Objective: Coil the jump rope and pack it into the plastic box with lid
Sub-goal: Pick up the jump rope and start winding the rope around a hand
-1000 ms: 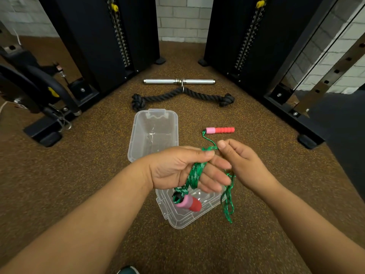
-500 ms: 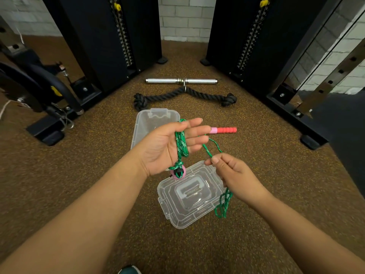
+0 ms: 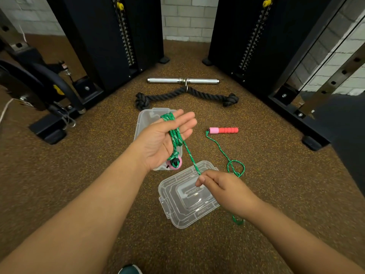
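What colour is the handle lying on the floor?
The handle is pink at the rope end and red along the ribbed grip, seen clearly in the head view.

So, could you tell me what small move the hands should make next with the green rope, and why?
Probably the right hand, pinching the green rope, should carry it up round the open left hand for one more wrap. Several loops already lie over that palm, yet slack trails on the floor to the red handle, so coiling looks unfinished; the clear box waits.

I identify a gym: black weight-stack towers [image 3: 110,36] at 11 and 1 o'clock, steel cable bar [image 3: 183,80] and triceps rope [image 3: 186,94] at 12, speckled rubber flooring [image 3: 79,175].
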